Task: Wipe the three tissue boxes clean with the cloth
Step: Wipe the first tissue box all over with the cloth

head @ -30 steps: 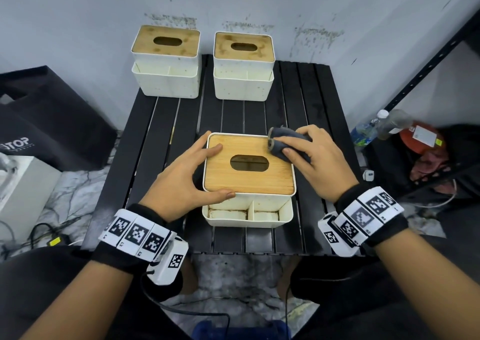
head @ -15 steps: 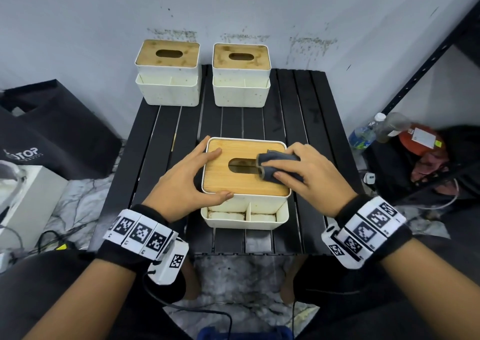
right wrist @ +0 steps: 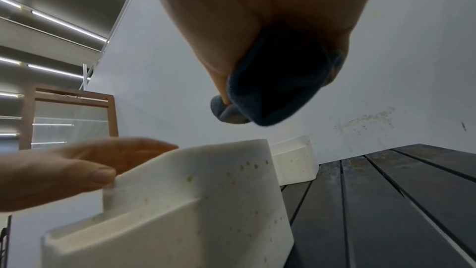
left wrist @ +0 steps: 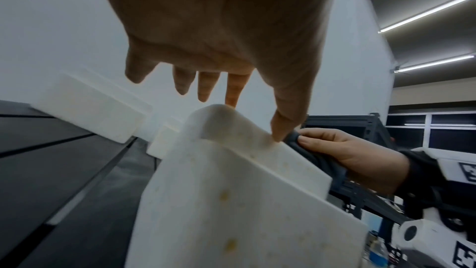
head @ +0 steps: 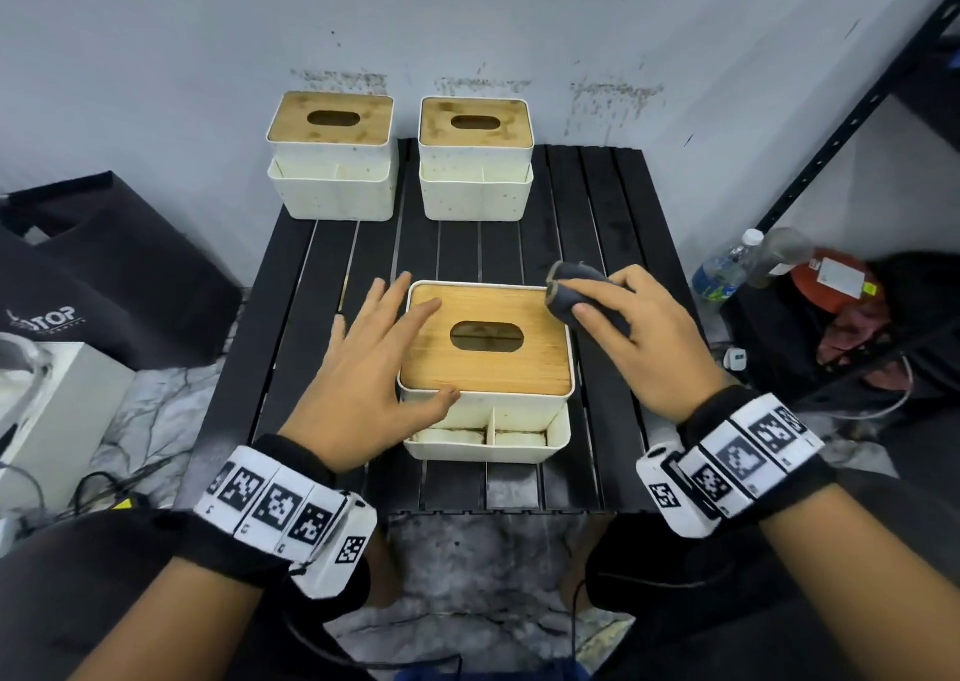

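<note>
Tabletop [head: 597, 223]: black, slatted, set against a pale stained wall; carries all three tissue boxes.
Near tissue box [head: 488, 368]: white body, bamboo lid with an oval slot, divided tray on the side facing the person. Stands at the near middle of the tabletop. Right wrist view shows brown specks on its white side [right wrist: 206, 201].
Far left tissue box [head: 332, 155]: at the back edge by the wall, lid darkly blotched.
Far right tissue box [head: 475, 158]: just beside the left one, apart from it; lid blotched, white wall speckled.
Left hands entry, left hand [head: 374, 368]: fingers straight and spread. Thumb tip rests on the near rim of the box, forefinger lies on the lid's far left corner, the other fingers reach past the left side. Nothing held.
Right hands entry, right hand [head: 644, 337]: fingers and thumb curled round the cloth, at the box's far right corner.
Cloth [head: 582, 293]: dark grey, bunched, its rolled end poking out past the fingers over the lid's far right corner. Contact with the lid: cannot tell.
</note>
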